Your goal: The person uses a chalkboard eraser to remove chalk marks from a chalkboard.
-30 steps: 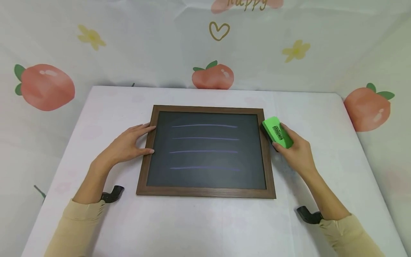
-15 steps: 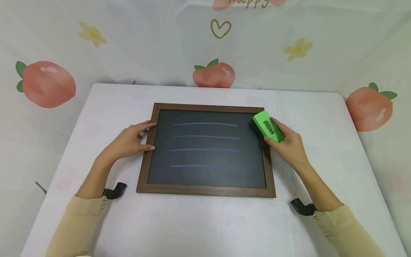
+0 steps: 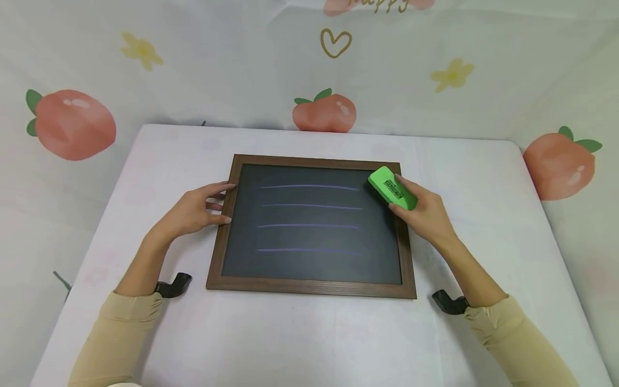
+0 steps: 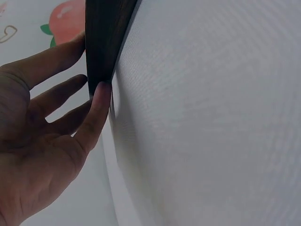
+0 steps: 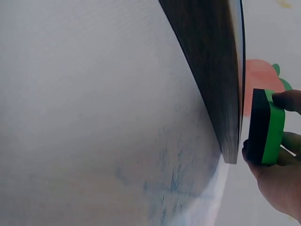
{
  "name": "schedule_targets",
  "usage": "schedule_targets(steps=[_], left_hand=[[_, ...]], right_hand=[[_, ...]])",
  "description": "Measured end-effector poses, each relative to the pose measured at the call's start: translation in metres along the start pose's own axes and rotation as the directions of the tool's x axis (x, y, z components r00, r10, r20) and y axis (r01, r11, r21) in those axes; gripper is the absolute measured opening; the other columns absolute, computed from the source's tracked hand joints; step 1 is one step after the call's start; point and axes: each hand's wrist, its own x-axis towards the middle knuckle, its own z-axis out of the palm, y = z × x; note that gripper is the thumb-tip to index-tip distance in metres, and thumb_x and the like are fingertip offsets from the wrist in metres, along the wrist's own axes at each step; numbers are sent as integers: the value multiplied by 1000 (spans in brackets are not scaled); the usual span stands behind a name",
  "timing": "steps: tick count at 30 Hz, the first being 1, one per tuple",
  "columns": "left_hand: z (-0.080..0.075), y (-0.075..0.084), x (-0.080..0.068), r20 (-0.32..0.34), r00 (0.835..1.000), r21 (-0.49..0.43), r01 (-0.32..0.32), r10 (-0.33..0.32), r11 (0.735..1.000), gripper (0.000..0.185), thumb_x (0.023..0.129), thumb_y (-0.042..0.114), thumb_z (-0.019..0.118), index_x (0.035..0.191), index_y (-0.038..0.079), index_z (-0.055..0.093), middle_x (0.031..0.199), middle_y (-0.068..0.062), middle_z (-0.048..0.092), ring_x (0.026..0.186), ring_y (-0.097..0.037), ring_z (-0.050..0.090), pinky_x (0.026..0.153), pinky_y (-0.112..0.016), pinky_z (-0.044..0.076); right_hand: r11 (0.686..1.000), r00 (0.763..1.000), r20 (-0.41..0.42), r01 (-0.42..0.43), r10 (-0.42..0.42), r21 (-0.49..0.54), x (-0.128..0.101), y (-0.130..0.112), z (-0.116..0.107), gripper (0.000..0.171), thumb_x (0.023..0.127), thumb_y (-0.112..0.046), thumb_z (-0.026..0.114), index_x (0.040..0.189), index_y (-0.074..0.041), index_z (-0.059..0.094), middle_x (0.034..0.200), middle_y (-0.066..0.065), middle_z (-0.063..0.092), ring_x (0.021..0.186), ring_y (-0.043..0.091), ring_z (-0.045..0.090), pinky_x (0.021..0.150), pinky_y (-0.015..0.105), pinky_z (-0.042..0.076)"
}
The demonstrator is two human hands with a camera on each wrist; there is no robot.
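Observation:
A blackboard (image 3: pixel 309 266) in a brown wooden frame lies flat on the table, with several thin purple lines (image 3: pixel 309 226) drawn across it. My left hand (image 3: pixel 195 212) touches the frame's left side, fingers extended and spread; in the left wrist view the fingertips and thumb (image 4: pixel 99 101) meet the frame's side edge (image 4: pixel 106 42). My right hand (image 3: pixel 423 212) grips a green board eraser (image 3: pixel 393 188) with dark felt underneath, between thumb and fingers. The eraser overlaps the board's upper right corner, tilted, its felt side facing the board. In the right wrist view, a narrow gap separates the eraser (image 5: pixel 273 134) from the wooden frame (image 5: pixel 214 70).
A white cloth-covered table (image 3: pixel 309 338) surrounds the board, with a white peach-printed backdrop (image 3: pixel 242 75) behind and at the sides. Black camera mounts (image 3: pixel 175 286) sit at both wrists. Bluish smudges (image 5: pixel 174 183) mark the cloth near the frame's right side.
My right hand has carried the eraser leftward, from the frame's right edge to over the board's upper right corner. The left hand stays at the left edge with only slight finger shifts.

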Motion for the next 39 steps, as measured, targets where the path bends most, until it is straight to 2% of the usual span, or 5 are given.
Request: schedule_targets(steps=[6,10,16,23,39], left_hand=[[0,1,0,14,1000,-9,11,-11,1000,83,83,6,80,154,14,37,151,-22,40,121,-43,56,94,-53,50],[-1,2,-1,21,1000,-15,18,-18,1000,83,83,5,79,154,14,37,150,-22,40,122,-43,56,94,-52,50],[-1,4,-4,23,999,10,36,-36,999,83,83,3,79,154,12,36,146,-25,43,121,-45,56,94,-53,50],[-1,4,-6,22,999,15,42,-42,999,83,83,2,79,154,11,37,147,-25,42,121,-45,56,94,-54,50],[-1,5,-6,37,999,10,14,-14,1000,83,84,4,78,155,12,35,151,-23,39,121,-44,56,94,-53,50]], right_hand=[[1000,998,58,-1,2,-11,2,-2,1,63,89,-12,73,147,-10,49,147,16,49,113,33,56,75,32,40],[999,997,67,31,-30,-15,3,-3,3,61,87,-7,73,145,-8,52,148,15,49,131,39,49,83,38,42],[996,995,65,79,-76,-50,5,-6,6,60,85,-4,71,142,-7,55,147,16,50,129,40,50,86,44,44],[988,993,66,108,-101,-115,6,-10,9,68,83,-2,70,147,-3,46,143,24,51,106,36,57,81,45,45],[985,993,49,109,-103,-137,11,-11,13,65,83,-10,81,142,-6,55,142,20,54,127,42,52,90,52,47]])
